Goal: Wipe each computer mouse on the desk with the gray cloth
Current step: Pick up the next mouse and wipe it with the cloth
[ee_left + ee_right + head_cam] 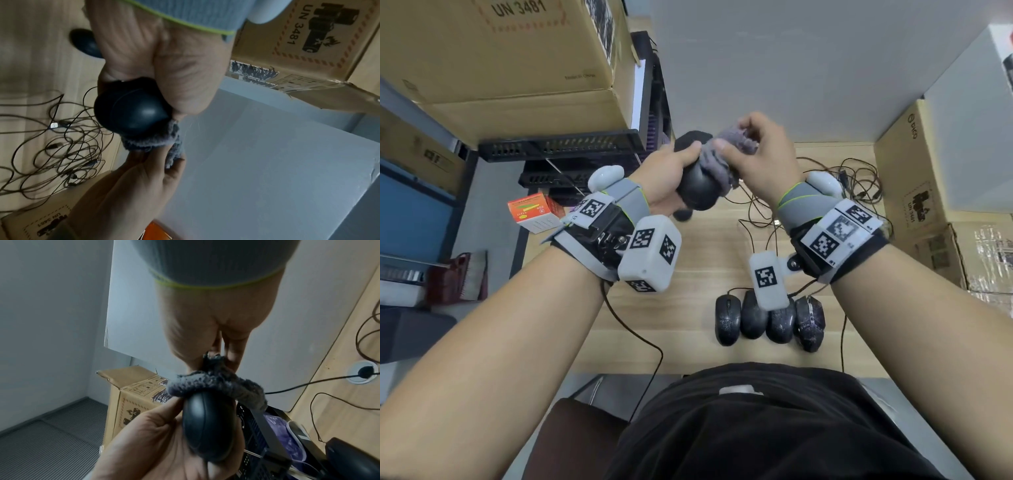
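Note:
My left hand grips a black mouse and holds it up above the wooden desk. My right hand pinches the gray cloth, which is draped over the far end of that mouse. The left wrist view shows the mouse with the cloth just beyond it. In the right wrist view the cloth wraps the top of the mouse. Several dark mice lie in a row near the front edge. One more mouse lies on the desk beneath my left hand.
A tangle of cables covers the desk's back right. Cardboard boxes stand at the left and right. Black trays and a small orange box sit off the desk's left edge.

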A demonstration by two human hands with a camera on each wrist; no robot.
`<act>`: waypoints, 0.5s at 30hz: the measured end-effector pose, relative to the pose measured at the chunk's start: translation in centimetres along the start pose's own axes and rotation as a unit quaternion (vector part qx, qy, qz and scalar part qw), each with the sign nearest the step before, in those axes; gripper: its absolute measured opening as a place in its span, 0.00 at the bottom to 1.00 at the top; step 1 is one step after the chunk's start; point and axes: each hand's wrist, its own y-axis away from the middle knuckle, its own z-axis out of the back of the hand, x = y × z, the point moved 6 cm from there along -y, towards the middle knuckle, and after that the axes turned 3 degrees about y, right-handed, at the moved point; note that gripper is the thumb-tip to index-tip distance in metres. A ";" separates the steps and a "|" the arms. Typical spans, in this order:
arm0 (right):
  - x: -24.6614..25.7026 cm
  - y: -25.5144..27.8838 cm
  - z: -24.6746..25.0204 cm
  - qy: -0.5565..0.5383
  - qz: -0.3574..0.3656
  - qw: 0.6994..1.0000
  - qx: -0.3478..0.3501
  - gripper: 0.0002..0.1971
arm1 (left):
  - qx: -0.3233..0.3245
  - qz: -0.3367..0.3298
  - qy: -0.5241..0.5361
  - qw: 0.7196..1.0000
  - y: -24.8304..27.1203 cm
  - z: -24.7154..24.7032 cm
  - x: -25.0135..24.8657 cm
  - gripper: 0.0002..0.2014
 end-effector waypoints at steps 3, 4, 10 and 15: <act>0.4 -0.1 -0.4 0.003 0.016 0.999 0.050 0.16 | -0.010 0.016 0.016 1.000 0.1 -0.1 0.4 0.23; 1.0 0.2 -0.9 0.015 0.037 0.995 0.091 0.16 | -0.014 0.021 0.027 0.999 0.1 0.0 0.4 0.23; 2.3 1.6 -2.6 0.130 0.099 0.976 0.140 0.26 | -0.033 0.008 0.034 0.999 0.1 0.3 -0.1 0.20; 1.3 0.4 -1.4 0.090 0.022 0.996 0.019 0.20 | -0.042 -0.014 0.035 0.998 0.1 0.3 -0.4 0.24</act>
